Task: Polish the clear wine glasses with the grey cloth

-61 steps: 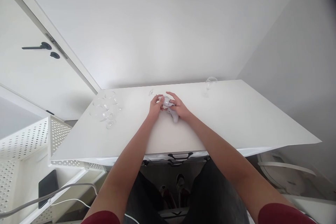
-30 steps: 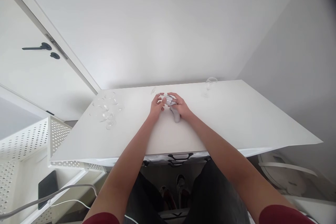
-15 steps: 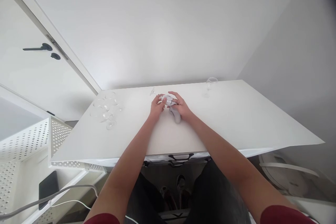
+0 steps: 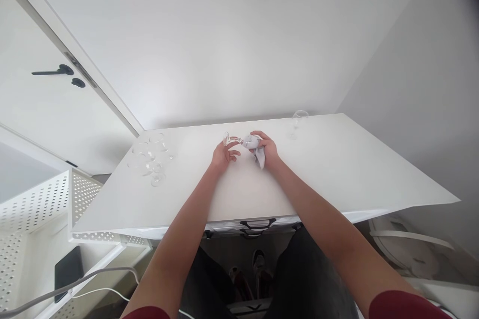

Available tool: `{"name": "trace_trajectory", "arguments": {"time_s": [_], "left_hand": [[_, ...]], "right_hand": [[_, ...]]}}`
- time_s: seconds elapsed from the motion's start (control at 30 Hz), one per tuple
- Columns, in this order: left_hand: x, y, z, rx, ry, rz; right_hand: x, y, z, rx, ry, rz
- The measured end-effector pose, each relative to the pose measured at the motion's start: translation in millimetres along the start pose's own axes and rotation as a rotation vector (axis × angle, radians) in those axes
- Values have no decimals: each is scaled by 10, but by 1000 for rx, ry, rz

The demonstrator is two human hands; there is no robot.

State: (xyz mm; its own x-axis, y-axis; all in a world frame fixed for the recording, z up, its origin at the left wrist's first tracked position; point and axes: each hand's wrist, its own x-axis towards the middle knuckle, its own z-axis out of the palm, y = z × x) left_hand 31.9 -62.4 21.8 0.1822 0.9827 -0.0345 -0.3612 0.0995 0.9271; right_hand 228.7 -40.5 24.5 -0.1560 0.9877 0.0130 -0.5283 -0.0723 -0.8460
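A clear stemmed wine glass (image 4: 239,140) is held sideways over the white tabletop, its foot to the left and its bowl to the right. My right hand (image 4: 270,151) grips the bowl through a pale grey cloth (image 4: 259,156), whose loose end hangs below. The cloth seems to be partly inside the bowl. At the stem and foot, my left hand (image 4: 223,154) has its fingers apart and loosely curled. Its fingertips are beside the stem; whether they touch it is hard to see.
Several clear stemmed glasses (image 4: 149,155) stand close together on the tabletop's left side. Another stemmed glass (image 4: 299,120) stands at the back right near the wall. Drawers with dark handles (image 4: 258,224) are below the front edge of the white tabletop (image 4: 337,169).
My left hand has loosened from the bowl, its fingers now by the stem. The glass has turned so its foot is nearer, and my right hand has shifted slightly right with the cloth.
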Motion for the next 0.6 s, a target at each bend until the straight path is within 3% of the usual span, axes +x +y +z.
{"name": "trace_trajectory", "arguments": {"time_s": [0.2, 0.37, 0.6], "left_hand": [[-40, 21, 14, 60, -218, -192], [-134, 84, 80, 243, -411, -188], [-49, -3, 4, 202, -339, -72]], "right_hand": [[38, -15, -65, -108, 19, -84], [72, 44, -92, -138, 20, -158], [132, 41, -111, 109, 191, -172]]}}
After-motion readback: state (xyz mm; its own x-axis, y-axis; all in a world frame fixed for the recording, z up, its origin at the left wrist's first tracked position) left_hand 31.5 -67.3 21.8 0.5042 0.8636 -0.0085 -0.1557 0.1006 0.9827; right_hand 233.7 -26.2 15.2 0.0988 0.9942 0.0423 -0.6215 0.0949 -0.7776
